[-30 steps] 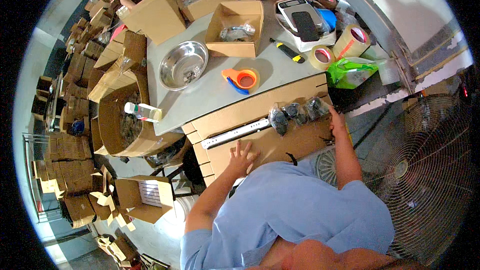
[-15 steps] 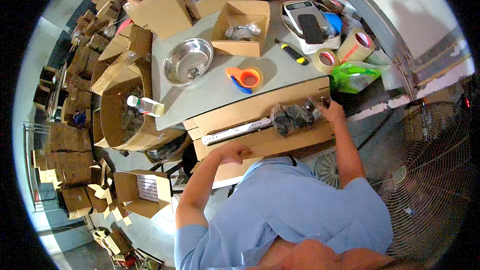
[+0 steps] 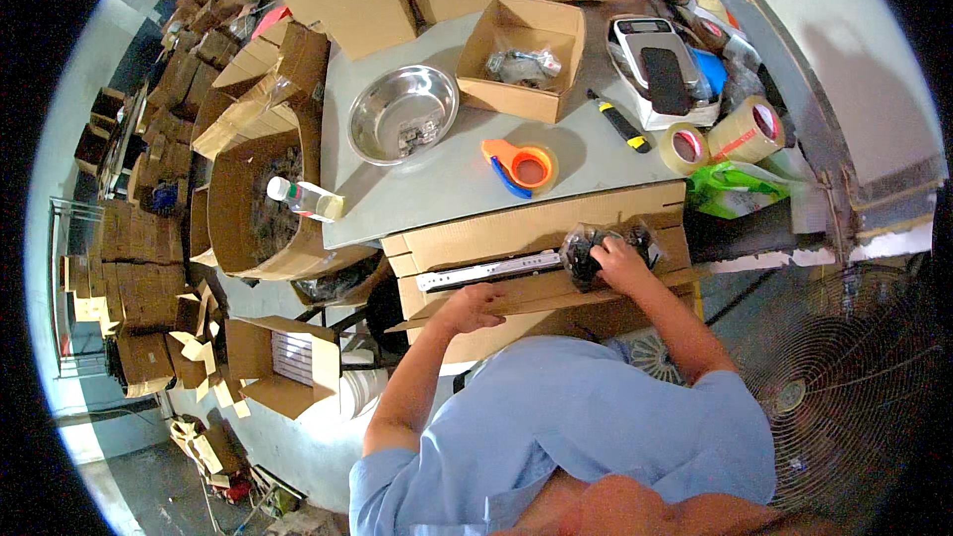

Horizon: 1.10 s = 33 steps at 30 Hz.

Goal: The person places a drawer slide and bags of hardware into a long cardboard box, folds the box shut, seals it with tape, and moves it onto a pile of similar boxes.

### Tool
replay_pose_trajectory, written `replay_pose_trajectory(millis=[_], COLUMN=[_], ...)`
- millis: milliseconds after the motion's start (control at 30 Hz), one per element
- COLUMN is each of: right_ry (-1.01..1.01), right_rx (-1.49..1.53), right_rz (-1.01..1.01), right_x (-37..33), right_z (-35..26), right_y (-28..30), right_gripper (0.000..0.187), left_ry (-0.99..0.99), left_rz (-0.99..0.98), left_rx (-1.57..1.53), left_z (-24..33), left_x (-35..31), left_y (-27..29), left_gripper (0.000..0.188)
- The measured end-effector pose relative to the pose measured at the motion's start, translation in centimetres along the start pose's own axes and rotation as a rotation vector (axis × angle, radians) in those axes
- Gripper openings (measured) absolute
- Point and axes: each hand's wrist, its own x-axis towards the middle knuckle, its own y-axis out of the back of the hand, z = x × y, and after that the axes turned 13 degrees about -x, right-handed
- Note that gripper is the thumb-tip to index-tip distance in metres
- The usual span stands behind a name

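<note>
A flattened cardboard carton (image 3: 541, 217) lies open before me at the table's near edge. A metal drawer slide (image 3: 491, 270) rests lengthwise on it. Beside the slide's right end sits a clear plastic bag of black parts (image 3: 579, 260). My right hand (image 3: 622, 266) has its fingers bent down onto this bag, gripping it from above; the fingertips are partly hidden. Along the carton's near flap (image 3: 541, 305) lies my left hand (image 3: 471, 309), its fingers stretched out and apart, holding nothing.
On the table (image 3: 397, 201) are a steel bowl (image 3: 369, 129), an orange tape dispenser (image 3: 532, 168), a yellow-black cutter (image 3: 620, 123), a small box (image 3: 516, 99), tape rolls (image 3: 685, 148) and a scale (image 3: 650, 45). A bottle (image 3: 308, 201) stands left. A large fan (image 3: 794, 395) is at right.
My right hand has moved left from the carton's right end onto the bag of black parts. My left hand's fingers have uncurled and spread on the near flap. The view has shifted slightly.
</note>
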Motion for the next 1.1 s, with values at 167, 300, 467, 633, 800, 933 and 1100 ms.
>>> replay_pose_trajectory(millis=[167, 300, 467, 633, 800, 933, 1100], right_ry=[-0.09, -0.095, -0.153, 0.075, 0.241, 0.106, 0.194], right_rx=[-0.012, -0.1, 0.592, 0.65, -0.021, -0.239, 0.205], right_rz=[-0.044, -0.332, 0.061, 0.323, 0.426, 0.004, 0.18], right_x=[0.0, 1.9, 11.7, 28.0, 40.4, 41.7, 34.2], right_z=[-0.2, -0.6, -6.2, -12.2, -13.1, -15.4, -14.3], right_y=[2.9, 6.0, 11.5, 10.8, 10.5, 12.4, 15.2], right_gripper=[0.051, 0.046, 0.031, 0.025, 0.05, 0.055, 0.038], left_ry=[-0.108, -0.036, 0.059, -0.129, -0.228, -0.236, -0.292], left_rz=[0.119, 0.083, 0.087, 0.2, 0.359, 0.301, 0.528], left_rx=[0.107, 0.172, 0.192, 0.193, 0.187, 0.191, 0.273], left_z=[-1.1, 0.4, 1.7, 1.2, -1.7, -1.4, -0.8], left_x=[-0.2, -0.1, -2.0, -3.3, -1.7, -2.4, -3.3], left_y=[-0.5, 0.2, 1.6, 2.1, -1.1, -1.1, -0.8], left_gripper=[0.058, 0.051, 0.049, 0.048, 0.04, 0.03, 0.038])
